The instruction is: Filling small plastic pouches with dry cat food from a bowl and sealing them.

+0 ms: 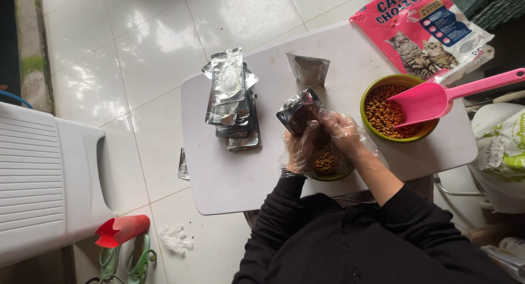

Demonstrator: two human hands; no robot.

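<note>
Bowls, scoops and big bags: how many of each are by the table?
Green bowls: 2, one full of kibble, one under the hands
Pink scoops: 1
Big pink food bags: 1
Total: 4
Both gloved hands, left and right, hold a silver pouch. The stacked pouches overlap too much to count.

Head view, straight down, close above table (229, 180)
</note>
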